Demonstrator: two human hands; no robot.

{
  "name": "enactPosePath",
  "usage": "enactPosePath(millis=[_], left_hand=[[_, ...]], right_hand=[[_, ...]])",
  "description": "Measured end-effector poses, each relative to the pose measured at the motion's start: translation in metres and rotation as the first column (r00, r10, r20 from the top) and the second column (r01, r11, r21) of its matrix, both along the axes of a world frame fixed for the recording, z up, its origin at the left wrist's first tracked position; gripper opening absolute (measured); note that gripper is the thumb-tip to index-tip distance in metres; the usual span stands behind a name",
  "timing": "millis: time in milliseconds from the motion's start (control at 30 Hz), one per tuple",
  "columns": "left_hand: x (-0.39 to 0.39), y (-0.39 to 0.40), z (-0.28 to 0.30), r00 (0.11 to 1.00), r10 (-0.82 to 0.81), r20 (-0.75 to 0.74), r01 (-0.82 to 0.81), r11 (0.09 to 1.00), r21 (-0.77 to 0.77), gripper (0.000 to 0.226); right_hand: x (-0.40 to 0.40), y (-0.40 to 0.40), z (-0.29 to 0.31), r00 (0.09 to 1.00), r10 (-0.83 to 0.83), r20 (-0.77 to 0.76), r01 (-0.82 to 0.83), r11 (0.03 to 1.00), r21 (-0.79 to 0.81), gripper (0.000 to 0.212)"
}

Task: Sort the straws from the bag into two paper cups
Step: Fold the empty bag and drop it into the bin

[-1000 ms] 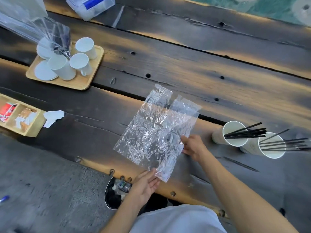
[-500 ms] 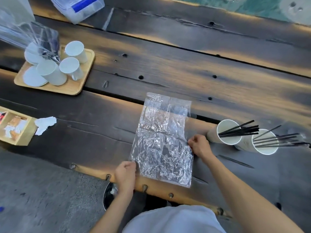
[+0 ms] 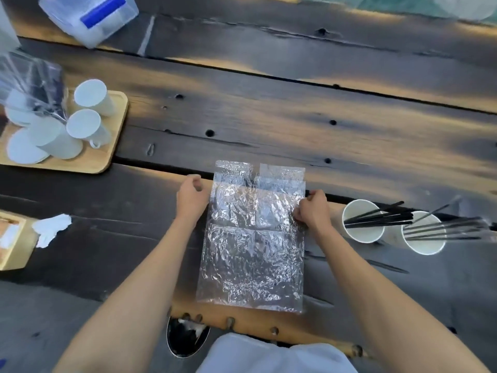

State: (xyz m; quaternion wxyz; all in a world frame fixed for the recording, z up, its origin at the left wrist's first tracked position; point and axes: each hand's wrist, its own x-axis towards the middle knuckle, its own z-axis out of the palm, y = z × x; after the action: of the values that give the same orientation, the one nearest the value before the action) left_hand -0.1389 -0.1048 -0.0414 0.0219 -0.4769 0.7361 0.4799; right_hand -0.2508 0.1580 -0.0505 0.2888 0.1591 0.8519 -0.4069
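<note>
A crinkled clear plastic bag (image 3: 252,254) lies flat on the dark wooden table (image 3: 269,117), with no straws visible inside. My left hand (image 3: 191,196) rests at the bag's upper left edge, fingers loosely curled. My right hand (image 3: 312,210) pinches the bag's right edge. To the right stand two white paper cups (image 3: 363,224) (image 3: 425,235), each holding several thin black straws (image 3: 382,215) that lean to the right.
A wooden tray (image 3: 88,160) with several white cups and a clear bag of dark straws (image 3: 32,87) sits at the left. A plastic box with a blue label (image 3: 88,14) is at the back left. A small wooden box (image 3: 13,243) and crumpled white paper (image 3: 51,228) lie at the left edge.
The bag went from lifted and tilted to lying flat and straight on the table. My left hand moved from its lower corner up to its upper left edge; my right hand stayed on the right edge.
</note>
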Motion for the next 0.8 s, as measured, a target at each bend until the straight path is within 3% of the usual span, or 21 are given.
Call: enactPosePath(millis=[167, 267, 333, 433, 600, 800], left_hand=[[-0.038, -0.011, -0.013, 0.999, -0.023, 0.037, 0.017, 0.988, 0.152, 0.055], [-0.048, -0.008, -0.018, 1.000, 0.014, 0.026, -0.020, 0.973, 0.228, 0.055], [-0.052, -0.008, -0.018, 1.000, 0.030, -0.002, -0.029, 0.975, 0.222, 0.052], [-0.053, -0.009, -0.013, 0.997, 0.058, -0.044, -0.048, 0.978, 0.203, 0.039], [-0.033, -0.015, 0.011, 0.972, 0.102, -0.213, -0.048, 0.969, 0.242, 0.012], [0.037, -0.017, 0.034, 0.947, 0.084, -0.310, -0.012, 0.974, 0.227, 0.026]], right_hand=[[-0.025, -0.009, -0.004, 0.973, -0.179, 0.146, 0.191, 0.979, -0.074, 0.027], [-0.032, -0.011, -0.010, 0.886, -0.376, 0.273, 0.435, 0.878, -0.202, 0.037], [-0.032, -0.013, -0.008, 0.859, -0.434, 0.272, 0.499, 0.827, -0.257, 0.035], [-0.033, -0.016, 0.000, 0.896, -0.401, 0.190, 0.441, 0.854, -0.275, 0.025], [-0.024, -0.009, 0.025, 0.943, -0.330, 0.051, 0.322, 0.860, -0.395, 0.028], [0.021, 0.023, 0.062, 0.980, -0.167, -0.104, 0.106, 0.894, -0.436, 0.019]])
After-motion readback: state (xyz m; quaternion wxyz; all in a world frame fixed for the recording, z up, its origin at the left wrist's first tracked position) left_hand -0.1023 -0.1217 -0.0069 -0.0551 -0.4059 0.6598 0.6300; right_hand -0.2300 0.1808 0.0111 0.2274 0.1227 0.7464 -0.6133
